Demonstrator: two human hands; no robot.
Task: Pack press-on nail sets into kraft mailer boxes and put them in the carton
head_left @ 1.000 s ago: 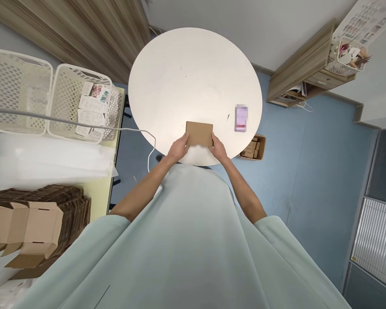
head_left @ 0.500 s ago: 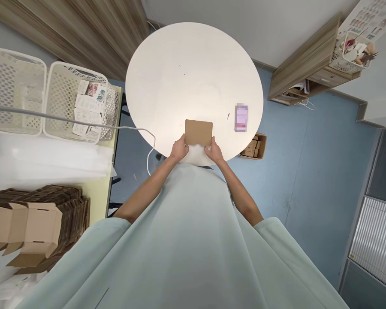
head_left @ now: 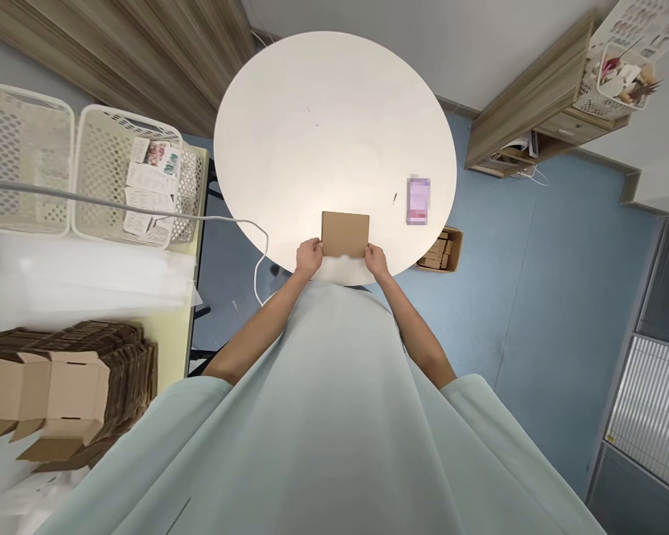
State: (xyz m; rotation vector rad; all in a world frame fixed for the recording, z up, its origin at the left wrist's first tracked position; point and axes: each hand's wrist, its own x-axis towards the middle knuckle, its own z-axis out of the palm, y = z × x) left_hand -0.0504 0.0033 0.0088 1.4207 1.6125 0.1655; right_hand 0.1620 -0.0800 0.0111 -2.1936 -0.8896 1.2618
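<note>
A small brown cardboard box [head_left: 346, 234] with its lid down lies at the near edge of the round white table [head_left: 334, 104]. My left hand [head_left: 310, 257] grips its left side near the front corner, fingers curled in. On the opposite side my right hand [head_left: 375, 261] is closed on the front right corner. The undersides of the fingers are hidden from view. To the right on the tabletop lies a pixelated purple-pink item [head_left: 418, 200], apart from both hands.
On the left side table stand white plastic baskets [head_left: 120, 115], one holding printed cards, beside white sheets [head_left: 83, 271] and stacked unfolded cartons [head_left: 72, 386]. A white cable [head_left: 223, 219] crosses near my left arm. A carton of small boxes [head_left: 454, 253] sits on the floor at right.
Both hands have shifted slightly nearer the box's sides, and the fingers are now curled in more. The box sits a little lower in the view.
</note>
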